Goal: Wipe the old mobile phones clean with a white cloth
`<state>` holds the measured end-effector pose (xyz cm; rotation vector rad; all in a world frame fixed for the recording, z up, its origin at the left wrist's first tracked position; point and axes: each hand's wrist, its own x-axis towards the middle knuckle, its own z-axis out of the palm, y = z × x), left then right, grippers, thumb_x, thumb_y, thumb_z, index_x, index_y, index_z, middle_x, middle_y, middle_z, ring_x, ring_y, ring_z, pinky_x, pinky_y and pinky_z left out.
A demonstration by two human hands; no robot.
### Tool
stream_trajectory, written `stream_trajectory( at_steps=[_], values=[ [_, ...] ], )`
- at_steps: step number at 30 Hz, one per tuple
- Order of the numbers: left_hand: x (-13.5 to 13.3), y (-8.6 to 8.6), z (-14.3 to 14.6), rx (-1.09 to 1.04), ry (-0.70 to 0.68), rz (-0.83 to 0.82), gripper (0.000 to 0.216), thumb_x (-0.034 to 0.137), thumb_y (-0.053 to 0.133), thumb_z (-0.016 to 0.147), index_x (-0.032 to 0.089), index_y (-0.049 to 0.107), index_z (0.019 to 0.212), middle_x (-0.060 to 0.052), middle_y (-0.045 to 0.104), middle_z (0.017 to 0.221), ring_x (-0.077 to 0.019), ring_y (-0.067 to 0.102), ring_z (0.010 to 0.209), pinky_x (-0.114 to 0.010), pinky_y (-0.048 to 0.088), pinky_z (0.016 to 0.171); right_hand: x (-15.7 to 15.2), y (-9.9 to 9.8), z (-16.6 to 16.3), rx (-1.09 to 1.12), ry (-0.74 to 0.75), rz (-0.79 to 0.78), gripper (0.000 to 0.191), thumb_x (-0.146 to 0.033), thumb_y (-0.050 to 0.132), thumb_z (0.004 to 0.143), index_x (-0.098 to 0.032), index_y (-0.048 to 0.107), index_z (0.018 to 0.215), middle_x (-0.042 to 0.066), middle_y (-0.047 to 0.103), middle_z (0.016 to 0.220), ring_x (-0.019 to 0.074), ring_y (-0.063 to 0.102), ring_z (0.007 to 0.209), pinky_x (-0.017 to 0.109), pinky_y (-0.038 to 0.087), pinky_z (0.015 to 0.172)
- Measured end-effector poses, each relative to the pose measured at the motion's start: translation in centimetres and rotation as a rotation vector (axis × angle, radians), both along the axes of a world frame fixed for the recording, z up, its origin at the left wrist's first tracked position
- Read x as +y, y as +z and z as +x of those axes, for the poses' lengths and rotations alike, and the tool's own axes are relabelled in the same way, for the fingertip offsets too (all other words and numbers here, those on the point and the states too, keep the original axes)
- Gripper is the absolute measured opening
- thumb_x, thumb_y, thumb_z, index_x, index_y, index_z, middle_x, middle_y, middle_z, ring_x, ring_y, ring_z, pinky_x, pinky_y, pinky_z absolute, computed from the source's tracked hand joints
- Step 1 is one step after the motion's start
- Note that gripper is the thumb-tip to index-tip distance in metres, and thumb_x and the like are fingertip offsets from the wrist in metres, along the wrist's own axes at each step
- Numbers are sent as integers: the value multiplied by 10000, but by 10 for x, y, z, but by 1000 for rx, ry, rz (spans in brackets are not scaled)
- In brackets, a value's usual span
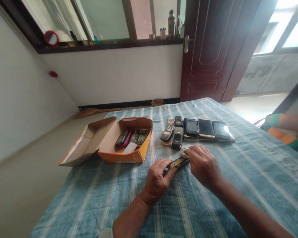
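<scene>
My left hand (158, 178) is closed around a dark mobile phone (178, 162) with a gold edge, held on its side just above the striped blue cloth (213, 205). My right hand (205, 164) is closed on a small white cloth (184, 150) and presses it against the phone's far end. Just beyond my hands lies a row of several old phones (198, 129), keypad models on the left and touchscreen ones on the right. An open orange cardboard box (125, 155) to the left holds several more phones.
The cloth-covered surface ends at its left edge above a pale floor. A dark red door (213, 49) stands behind it, and a window sill (109, 44) carries bottles and small items. A colourful object (285, 127) lies at the right edge.
</scene>
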<state>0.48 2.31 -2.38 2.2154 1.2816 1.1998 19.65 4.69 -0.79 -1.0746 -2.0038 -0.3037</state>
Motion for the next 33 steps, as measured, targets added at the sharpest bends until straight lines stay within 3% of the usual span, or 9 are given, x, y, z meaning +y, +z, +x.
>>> stream_trajectory(
  at_steps=[12,24,33],
  values=[
    [1,4,1,-29,-9,-81,192,306,548,906,144,650,893,-63,658,829,-169,612,766,-263,502,669,-17,-10,-25,28,171,72,283,-79,395,935,-137,655,841,121,652,929,241,569,1015,413,495,916],
    [3,1,-2,-65,21,-142,204,283,568,881,153,669,1002,-50,672,861,-155,616,758,-256,515,682,5,-8,-1,32,22,108,295,-94,413,934,-144,677,812,125,677,906,237,604,966,390,529,855],
    [3,1,-1,-56,22,-158,234,321,539,903,156,658,1019,-62,684,907,-172,638,814,-278,519,739,-6,-18,-15,25,105,139,226,-70,465,912,-111,678,849,152,677,964,268,601,1053,446,513,934]
  ],
)
